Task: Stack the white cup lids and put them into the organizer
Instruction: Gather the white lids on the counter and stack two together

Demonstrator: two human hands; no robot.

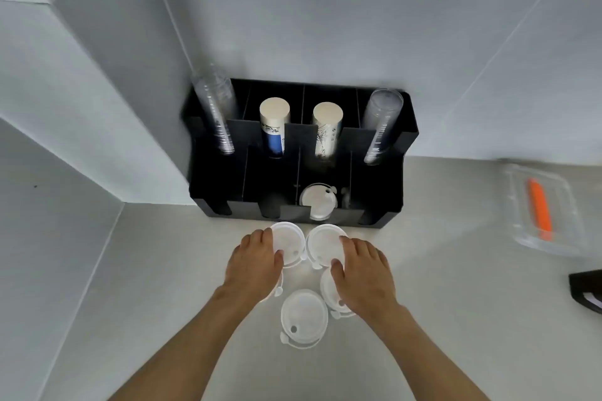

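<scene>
Covering two lids beneath, left hand (257, 262) fingers on lid (288, 242), right hand (361, 268) likewise, grip unclear.

A drinks-service corner, likely in a café or office pantry: a black cup organizer (296, 153) against pale tiled walls (325, 16) holds stacked clear plastic cups (216, 114) and paper cups (273, 125), with white cup lids (304, 319) on a light desk (456, 303).
</scene>
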